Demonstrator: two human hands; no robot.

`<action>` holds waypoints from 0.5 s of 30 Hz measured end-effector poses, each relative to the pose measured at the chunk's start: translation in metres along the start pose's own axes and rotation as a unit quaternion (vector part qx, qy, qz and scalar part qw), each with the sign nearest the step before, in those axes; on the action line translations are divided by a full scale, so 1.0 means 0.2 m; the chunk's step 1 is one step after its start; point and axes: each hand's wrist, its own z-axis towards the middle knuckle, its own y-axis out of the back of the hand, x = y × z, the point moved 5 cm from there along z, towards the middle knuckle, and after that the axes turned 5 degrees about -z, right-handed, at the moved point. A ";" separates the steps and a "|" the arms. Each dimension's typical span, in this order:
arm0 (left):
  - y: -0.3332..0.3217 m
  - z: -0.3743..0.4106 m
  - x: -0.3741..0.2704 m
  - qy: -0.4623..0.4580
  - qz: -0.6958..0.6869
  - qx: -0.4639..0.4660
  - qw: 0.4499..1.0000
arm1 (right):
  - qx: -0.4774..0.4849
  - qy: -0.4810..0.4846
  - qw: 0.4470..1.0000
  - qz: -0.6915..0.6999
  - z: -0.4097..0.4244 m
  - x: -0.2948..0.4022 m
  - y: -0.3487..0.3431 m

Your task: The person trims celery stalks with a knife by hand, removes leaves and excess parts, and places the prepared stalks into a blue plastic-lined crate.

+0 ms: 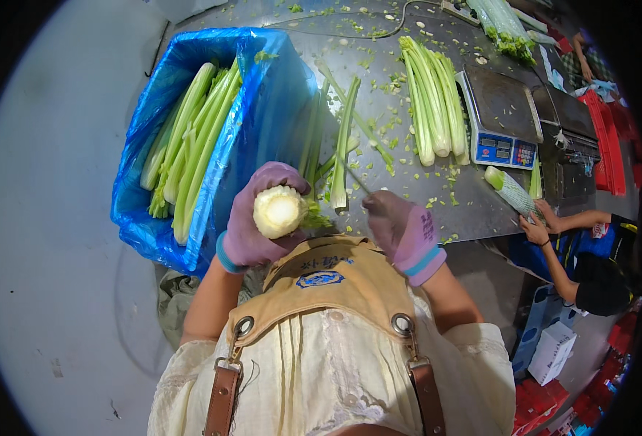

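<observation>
My left hand [250,218], in a purple glove with a teal cuff, is wrapped around a celery bunch [280,211]. Its pale cut base faces up at me, and leaves poke out below. In my gloved right hand [400,231] is a knife [357,179], seen nearly edge-on as a thin dark line; its handle is hidden in the fist. Between the hands and beyond, loose celery stalks [346,141] lie on the metal table [373,54]. Left of my left hand, a crate lined with blue plastic [272,92] holds several celery pieces [190,136].
Trimmed celery bunches [435,103] lie beside a digital scale [503,109] on the right. Green scraps litter the table, and a cable [375,35] crosses its far side. At right, a co-worker's hands [542,220] hold a net-sleeved celery bunch [514,193]. Red crates [602,141] stand farther right.
</observation>
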 end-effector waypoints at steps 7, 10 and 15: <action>0.07 0.05 -0.12 -0.159 -0.191 -0.036 0.968 | 0.105 -0.232 0.883 0.395 0.11 0.06 -0.14; 0.04 0.12 -0.26 -0.247 -0.069 -0.046 0.966 | 0.090 -0.254 0.818 0.507 0.08 -0.01 -0.27; -0.15 0.17 -0.34 -0.345 0.155 -0.038 0.925 | 0.161 -0.196 0.491 0.833 0.25 0.23 -0.28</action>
